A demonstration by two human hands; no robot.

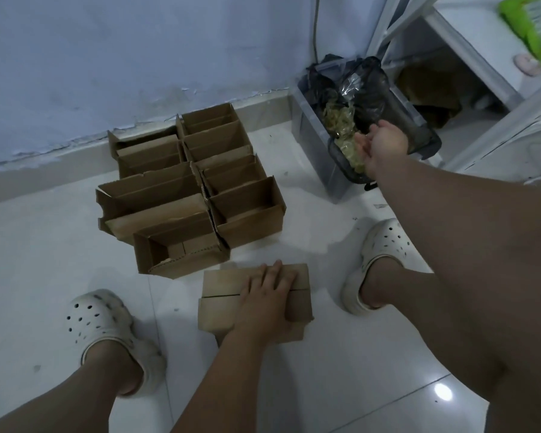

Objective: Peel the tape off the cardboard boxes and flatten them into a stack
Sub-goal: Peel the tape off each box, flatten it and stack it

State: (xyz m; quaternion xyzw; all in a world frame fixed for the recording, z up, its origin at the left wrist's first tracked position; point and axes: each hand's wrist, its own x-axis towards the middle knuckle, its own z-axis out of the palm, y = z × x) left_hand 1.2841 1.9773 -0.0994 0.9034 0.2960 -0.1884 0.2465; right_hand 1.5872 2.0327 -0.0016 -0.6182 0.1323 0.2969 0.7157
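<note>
A closed brown cardboard box (219,295) lies on the white floor between my feet. My left hand (267,300) rests flat on top of it, fingers together. Beyond it, several open cardboard boxes (188,189) stand packed side by side near the wall. My right hand (380,145) reaches over a grey bin (319,151) lined with a black bag, fingers spread and holding nothing I can see. Crumpled clear and yellowish tape (338,117) lies inside the bin.
My feet in white perforated clogs (100,320) (378,254) flank the closed box. A white metal shelf frame (481,89) stands at the right behind the bin. A blue wall with a pale skirting (44,164) runs along the back.
</note>
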